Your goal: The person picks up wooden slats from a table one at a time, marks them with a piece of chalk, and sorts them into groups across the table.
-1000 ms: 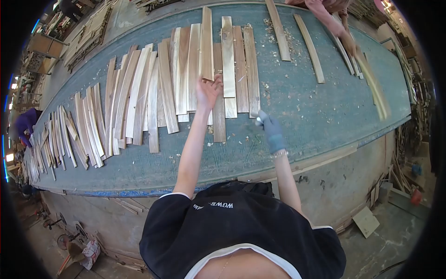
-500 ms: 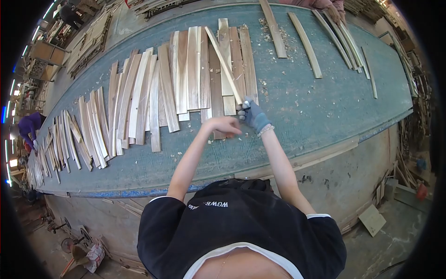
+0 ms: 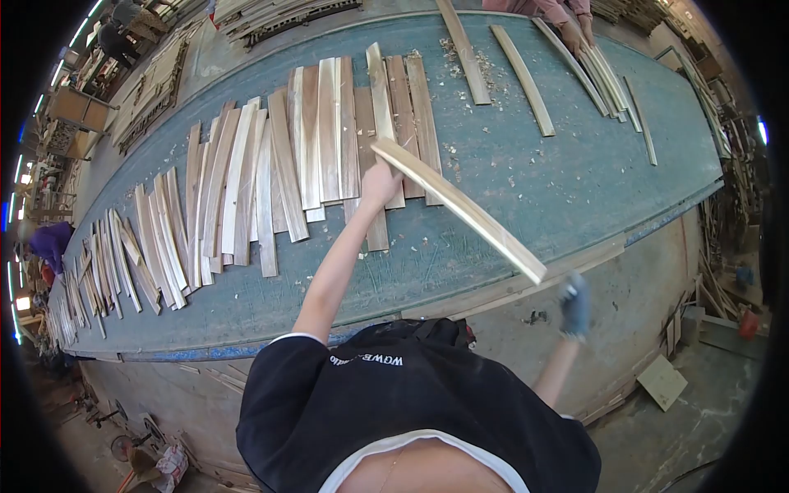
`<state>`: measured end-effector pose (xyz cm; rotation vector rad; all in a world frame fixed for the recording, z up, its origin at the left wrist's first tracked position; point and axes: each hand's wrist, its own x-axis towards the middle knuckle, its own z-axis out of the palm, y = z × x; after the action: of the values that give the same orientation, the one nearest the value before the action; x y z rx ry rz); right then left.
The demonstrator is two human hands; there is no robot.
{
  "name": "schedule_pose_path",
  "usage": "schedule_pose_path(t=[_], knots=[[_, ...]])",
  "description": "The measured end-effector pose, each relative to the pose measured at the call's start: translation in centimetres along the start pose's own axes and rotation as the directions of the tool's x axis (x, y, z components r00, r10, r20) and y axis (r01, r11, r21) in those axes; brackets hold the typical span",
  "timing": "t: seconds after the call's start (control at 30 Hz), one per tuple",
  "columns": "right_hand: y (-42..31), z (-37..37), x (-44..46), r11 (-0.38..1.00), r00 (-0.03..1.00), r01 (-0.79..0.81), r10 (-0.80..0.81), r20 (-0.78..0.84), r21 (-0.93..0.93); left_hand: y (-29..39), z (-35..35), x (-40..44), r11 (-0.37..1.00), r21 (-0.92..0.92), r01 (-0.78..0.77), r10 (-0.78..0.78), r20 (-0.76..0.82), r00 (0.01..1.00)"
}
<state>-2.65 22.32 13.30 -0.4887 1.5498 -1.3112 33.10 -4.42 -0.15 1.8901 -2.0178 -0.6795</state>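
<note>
My left hand [image 3: 380,182], bare, grips the far end of a pale wooden strip [image 3: 460,205]. The strip slants from that hand down to the right, its near end out over the table's front edge. Part of my left fingers is hidden behind the wood. My right hand [image 3: 574,306], in a grey-blue glove, is apart from the strip, to the right of its near end and in front of the table. Motion smears its fingers. Beyond my left hand lies a row of light and brown wooden strips [image 3: 331,123] side by side.
The long green table [image 3: 526,181] has wood shavings scattered on it. Separate strips [image 3: 526,82] lie at the far right, where another person's hands [image 3: 578,34] hold several. A person in purple [image 3: 51,240] is at the left end. Stacked wood [image 3: 279,20] stands behind.
The strip has swung from pointing away to slanting down right. My left hand has taken hold of its far end; my gloved right hand has let go and moved right and nearer.
</note>
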Motion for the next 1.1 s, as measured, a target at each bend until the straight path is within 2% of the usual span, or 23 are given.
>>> schedule_pose_path(t=[0.03, 0.07, 0.1, 0.13, 0.17, 0.2, 0.27, 0.3, 0.33, 0.37, 0.4, 0.47, 0.5, 0.57, 0.7, 0.8, 0.87, 0.93, 0.97, 1.0, 1.03, 1.07, 1.1], knots=[[-0.3, -3.0, -1.4, 0.999, 0.997, 0.042, -0.041, -0.059, 0.011, 0.1, -1.0, -1.2, 0.986, -0.164, 0.01, -0.003, 0.043, 0.999], [-0.2, -6.0, -2.5, 0.99, 0.994, 0.064, -0.074, -0.081, -0.122, 1.3, -2.9, -3.4, 0.751, -0.631, 0.192, -0.025, 0.263, 0.964], [-0.1, -7.8, -3.6, 0.963, 0.99, 0.075, -0.104, -0.1, -0.258, 1.2, -3.3, -5.0, 0.754, -0.624, 0.203, -0.032, 0.274, 0.961], [-0.3, -7.2, -4.1, 0.964, 0.99, 0.063, -0.093, -0.105, -0.259, 1.0, -3.5, -6.5, 0.496, -0.801, 0.334, 0.132, 0.45, 0.883], [-0.3, -6.2, -3.9, 0.908, 0.97, 0.156, -0.215, -0.113, -0.388, 1.1, -3.7, -7.6, 0.199, -0.848, 0.492, 0.342, 0.531, 0.776], [-0.6, -4.5, -3.7, 0.827, 0.938, 0.235, -0.331, -0.105, -0.511, 1.8, -4.5, -9.1, 0.201, -0.843, 0.499, 0.342, 0.538, 0.771], [-1.7, 0.3, -2.5, 0.78, 0.949, 0.299, -0.306, 0.083, -0.55, 3.1, -6.3, -12.1, -0.096, -0.856, 0.508, 0.417, 0.429, 0.801], [-0.6, 2.2, -0.7, 0.811, 0.944, 0.328, -0.292, 0.151, -0.485, 3.3, -6.4, -13.0, -0.098, -0.85, 0.518, 0.41, 0.44, 0.799], [-0.2, 5.5, 0.3, 0.917, 0.976, 0.207, -0.172, 0.131, -0.341, 3.4, -6.4, -13.7, -0.188, -0.833, 0.52, 0.451, 0.397, 0.799], [3.4, 5.7, 3.6, 0.906, 0.957, 0.233, -0.148, 0.251, -0.354, 3.5, -6.4, -14.5, -0.276, -0.809, 0.519, 0.487, 0.348, 0.801], [6.0, 7.8, 5.0, 0.859, 0.943, 0.268, -0.142, 0.3, -0.435, 3.6, -6.5, -15.0, -0.298, -0.802, 0.518, 0.506, 0.328, 0.798], [7.5, 12.2, 5.4, 0.422, 0.902, 0.421, -0.103, 0.419, -0.803, 4.1, -7.0, -16.2, -0.325, -0.791, 0.519, 0.495, 0.325, 0.806], [7.7, 13.5, 5.4, 0.419, 0.897, 0.431, -0.104, 0.43, -0.799, 4.2, -7.3, -16.7, -0.351, -0.779, 0.519, 0.488, 0.321, 0.812], [7.9, 15.4, 5.5, 0.62, 0.986, 0.071, 0.075, 0.15, -0.781, 4.0, -7.4, -17.8, -0.382, -0.769, 0.512, 0.474, 0.312, 0.823], [9.2, 12.6, 9.2, 0.711, 0.972, 0.17, -0.008, 0.233, -0.682, 3.7, -6.9, -19.9, -0.431, -0.735, 0.524, 0.459, 0.321, 0.829], [6.0, 10.5, 11.7, 0.586, 0.988, 0.156, -0.079, 0.135, -0.795, 3.8, -7.0, -20.7, -0.313, -0.815, 0.487, 0.456, 0.321, 0.83], [3.1, 9.9, 12.8, -0.005, 0.88, 0.177, -0.447, 0.161, -0.984, 4.7, -7.1, -21.3, -0.166, -0.886, 0.434, 0.444, 0.326, 0.835], [1.8, 11.5, 12.4, 0.463, 0.916, 0.325, -0.371, 0.152, -0.825, 5.7, -6.3, -21.9, -0.069, -0.887, 0.457, 0.472, 0.375, 0.798], [4.1, 12.9, 12.4, 0.771, 0.856, 0.517, -0.458, 0.241, -0.37, 6.1, -5.9, -22.1, 0.021, -0.879, 0.477, 0.468, 0.431, 0.772], [2.8, 14.9, 9.7, 0.933, 0.924, 0.189, -0.064, 0.378, -0.305, 6.8, -5.5, -22.0, 0.048, -0.866, 0.497, 0.543, 0.44, 0.715], [7.4, 15.2, 10.7, 0.978, 0.823, 0.131, -0.018, 0.567, -0.159, 7.6, -5.0, -22.1, 0.055, -0.862, 0.503, 0.564, 0.443, 0.697], [6.4, 17.5, 7.2, 0.877, 0.636, -0.469, 0.251, 0.73, 0.107, 8.6, -4.3, -22.3, 0.113, -0.866, 0.487, 0.594, 0.452, 0.665], [4.1, 19.3, 3.1, 0.892, 0.74, -0.448, 0.338, 0.582, 0.052, 9.6, -3.7, -22.4, 0.169, -0.87, 0.464, 0.625, 0.459, 0.632]])
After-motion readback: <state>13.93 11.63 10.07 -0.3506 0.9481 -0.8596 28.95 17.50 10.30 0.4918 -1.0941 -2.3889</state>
